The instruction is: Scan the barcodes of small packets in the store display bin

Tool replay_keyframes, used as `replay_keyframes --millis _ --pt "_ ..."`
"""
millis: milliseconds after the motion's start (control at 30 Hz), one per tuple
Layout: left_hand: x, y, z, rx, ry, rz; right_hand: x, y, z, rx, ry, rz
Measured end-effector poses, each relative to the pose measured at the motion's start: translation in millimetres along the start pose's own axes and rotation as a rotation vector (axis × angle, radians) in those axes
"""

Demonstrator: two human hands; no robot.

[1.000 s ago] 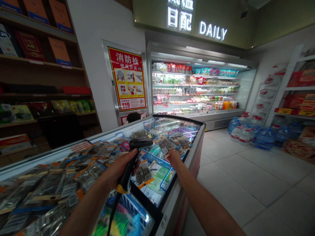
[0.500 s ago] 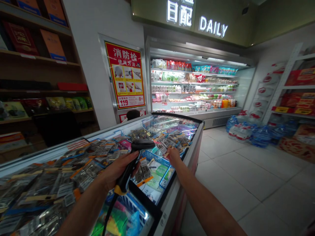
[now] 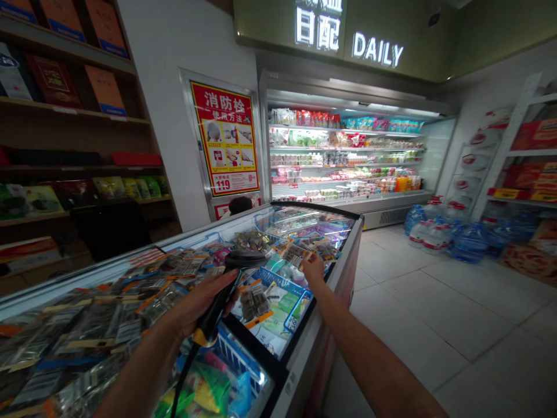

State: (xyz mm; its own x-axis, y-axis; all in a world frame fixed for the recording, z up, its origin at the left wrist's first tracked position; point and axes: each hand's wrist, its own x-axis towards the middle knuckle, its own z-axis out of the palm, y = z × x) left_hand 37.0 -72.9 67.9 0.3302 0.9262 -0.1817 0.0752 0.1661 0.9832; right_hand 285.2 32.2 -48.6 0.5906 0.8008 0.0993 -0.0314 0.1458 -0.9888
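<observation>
My left hand (image 3: 209, 299) is wrapped round the handle of a black-and-yellow barcode scanner (image 3: 216, 307), its head pointing right and its cable hanging down. My right hand (image 3: 313, 271), fingers pinched, grips the edge of a small clear food packet (image 3: 295, 254) over the far right part of the glass-topped chest freezer (image 3: 343, 261). Many similar packets (image 3: 93, 322) with orange and cream edges lie spread across the glass on the left. One dark packet (image 3: 255, 303) rests between my hands, near a blue basket (image 3: 278, 278) seen under the glass.
Behind the freezer stands a lit open fridge (image 3: 343, 151) full of packaged goods. Large water bottles (image 3: 470, 241) stand on the tiled floor (image 3: 404, 302) at right. Shelves (image 3: 73, 107) line the left wall. The top of a person's head (image 3: 240, 204) shows beyond the freezer.
The scanner in my left hand has shifted slightly left and down. My right hand has drawn slightly right, and its packet now shows at a flatter angle. The whole view has shifted slightly.
</observation>
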Motion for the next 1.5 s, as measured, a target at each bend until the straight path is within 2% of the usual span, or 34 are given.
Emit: replay_keyframes --millis 100,233,300,400,467,567,700,800,1000,1133,1200,1267,1400,1500 --pt "-3.7 -5.7 -6.8 0.012 0.035 -0.009 7.1 -12.0 -16.5 -0.184 0.141 -0.041" --pt "-11.5 -11.5 -13.1 0.034 0.087 -0.007 1.9 -21.3 -32.6 -0.344 0.145 -0.168" --pt "-16.3 -13.3 -15.0 0.08 0.093 -0.01 -6.4 -18.8 -33.9 -0.489 0.061 -0.308" --pt "-22.9 -15.4 -17.8 0.142 0.109 -0.006 -15.4 -10.8 -29.5 -0.871 -0.209 -0.515" --pt "-25.6 -16.7 -19.8 0.152 0.12 0.003 -13.8 -7.2 -25.9 -1.068 -0.33 -0.54" --pt "-26.6 -18.4 -22.7 0.135 0.13 0.0 -1.2 -8.0 -24.9 -1.194 -0.319 -0.527" --pt "-24.1 -20.3 -27.4 0.107 0.11 -0.02 10.5 -15.0 -26.0 -1.212 -0.226 -0.522" --pt "-21.3 -21.0 -33.2 0.078 0.105 -0.043 -1.0 -20.0 -15.9 -1.103 -0.187 -0.541" --pt "-22.8 -20.7 -46.6 0.001 0.161 -0.075 -49.6 -27.4 27.2 -0.929 -0.595 -0.615" --pt "-30.4 -20.2 -53.4 0.035 0.219 -0.118 -66.3 -31.6 41.7 -0.863 -0.853 -0.623" --pt "-33.5 -20.1 -57.2 0.047 0.257 -0.168 -68.2 -33.3 41.6 -0.874 -0.907 -0.599" --pt "-34.5 -20.7 -60.9 0.062 0.275 -0.199 -66.6 -35.1 37.6 -0.871 -0.9 -0.511" --pt "-31.7 -22.7 -63.9 0.005 0.255 -0.149 -56.0 -38.9 20.7 -0.652 -0.863 -0.052" --pt "-30.2 -22.5 -59.8 -0.035 0.223 -0.149 -44.7 -40.3 5.5 -0.461 -0.861 0.166"
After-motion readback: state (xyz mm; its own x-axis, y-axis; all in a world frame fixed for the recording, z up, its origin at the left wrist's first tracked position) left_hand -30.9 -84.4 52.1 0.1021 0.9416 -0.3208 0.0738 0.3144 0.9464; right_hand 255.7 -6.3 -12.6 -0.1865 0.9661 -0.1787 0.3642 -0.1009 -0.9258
